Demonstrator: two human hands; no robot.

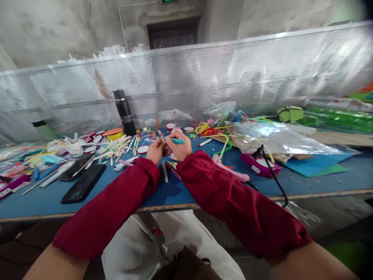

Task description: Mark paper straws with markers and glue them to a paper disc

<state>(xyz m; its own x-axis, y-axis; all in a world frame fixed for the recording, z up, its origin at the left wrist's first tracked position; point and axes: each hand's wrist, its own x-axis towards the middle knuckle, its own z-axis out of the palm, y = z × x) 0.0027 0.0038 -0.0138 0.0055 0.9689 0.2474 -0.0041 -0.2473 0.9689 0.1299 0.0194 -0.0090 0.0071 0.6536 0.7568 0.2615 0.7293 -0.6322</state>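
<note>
Holding teal pen (pixel 177 140) over cluttered blue tabletop (pixel 43 204); perforated screen (pixel 192 77) behind.

A tall black cylindrical bottle (pixel 124 112) stands near the silvery perforated metal panel (pixel 186 81) along the back of the blue-topped table (pixel 305 184). To its left is a pale green cup with a dark lid (pixel 45 130). A flat black smartphone (pixel 83 184) lies near the front edge, a second dark phone (pixel 71 170) just behind it. Beside a yellow roll with an orange top (pixel 114 134) spread thin pale wooden sticks (pixel 119 149). On the right, crinkled clear plastic film (pixel 262 136) partly covers a flat blue sheet (pixel 304 165), near a purple box with a white label (pixel 262 167).
</note>
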